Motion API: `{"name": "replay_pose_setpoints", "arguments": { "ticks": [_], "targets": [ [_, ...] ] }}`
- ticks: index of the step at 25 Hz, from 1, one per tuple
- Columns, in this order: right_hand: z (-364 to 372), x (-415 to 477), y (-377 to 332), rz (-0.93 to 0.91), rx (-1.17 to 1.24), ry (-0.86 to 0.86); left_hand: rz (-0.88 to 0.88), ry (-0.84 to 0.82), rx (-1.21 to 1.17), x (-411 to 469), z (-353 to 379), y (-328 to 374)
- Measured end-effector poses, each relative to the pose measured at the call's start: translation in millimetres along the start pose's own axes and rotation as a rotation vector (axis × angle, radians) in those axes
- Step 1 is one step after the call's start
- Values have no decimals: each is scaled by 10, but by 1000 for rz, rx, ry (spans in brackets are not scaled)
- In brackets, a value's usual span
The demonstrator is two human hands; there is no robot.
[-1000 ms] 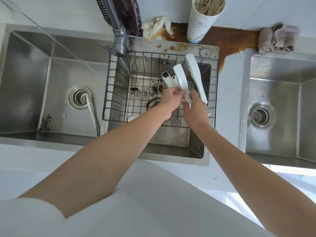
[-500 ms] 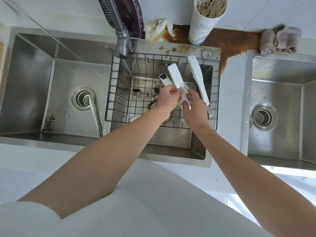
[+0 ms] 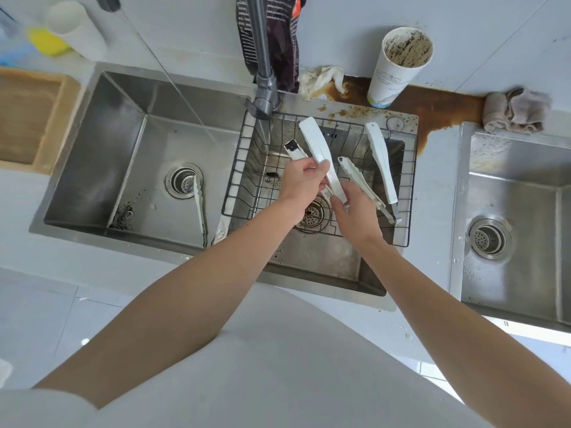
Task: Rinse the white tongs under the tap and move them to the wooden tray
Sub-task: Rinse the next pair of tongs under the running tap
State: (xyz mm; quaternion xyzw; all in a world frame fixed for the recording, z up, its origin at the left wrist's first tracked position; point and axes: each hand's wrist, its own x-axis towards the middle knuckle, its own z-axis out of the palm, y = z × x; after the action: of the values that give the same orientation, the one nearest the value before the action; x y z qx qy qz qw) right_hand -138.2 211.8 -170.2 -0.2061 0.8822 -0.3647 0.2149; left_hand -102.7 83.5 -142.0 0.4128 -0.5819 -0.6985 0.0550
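Note:
My left hand [image 3: 304,180] is closed around a pair of white tongs [image 3: 318,149], held over the wire basket [image 3: 238,180] in the middle sink, arms pointing toward the tap [image 3: 262,66]. A short white piece with a black end [image 3: 293,148] sticks out of the same fist. The fingers of my right hand [image 3: 355,211] pinch the tongs' lower end. The wooden tray [image 3: 27,118] sits at the far left on the counter. No water is visibly running.
A serrated pair of tongs [image 3: 364,188] and a long white piece [image 3: 381,162] lie in the basket, and more tongs [image 3: 199,205] rest in the left sink. A dirty paper cup [image 3: 398,63], brown spill, crumpled tissue and rag [image 3: 516,109] line the back. Another sink [image 3: 519,211] lies right.
My right hand has shifted from the outer white piece to the lower end of the tongs in my left hand. That outer piece now rests on the basket.

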Motion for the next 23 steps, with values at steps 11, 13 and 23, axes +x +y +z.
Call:
{"name": "replay_pose_setpoints", "arguments": {
  "ticks": [11, 13, 23],
  "targets": [
    [292, -237, -420, -100, 53, -139, 32, 92, -136, -303, -664, 14],
    [373, -259, -524, -110, 73, -141, 7, 50, -229, -307, -853, 20],
    [894, -275, -1178, -24, 127, -106, -116, 372, -342, 130, -1843, -90]
  ]
}}
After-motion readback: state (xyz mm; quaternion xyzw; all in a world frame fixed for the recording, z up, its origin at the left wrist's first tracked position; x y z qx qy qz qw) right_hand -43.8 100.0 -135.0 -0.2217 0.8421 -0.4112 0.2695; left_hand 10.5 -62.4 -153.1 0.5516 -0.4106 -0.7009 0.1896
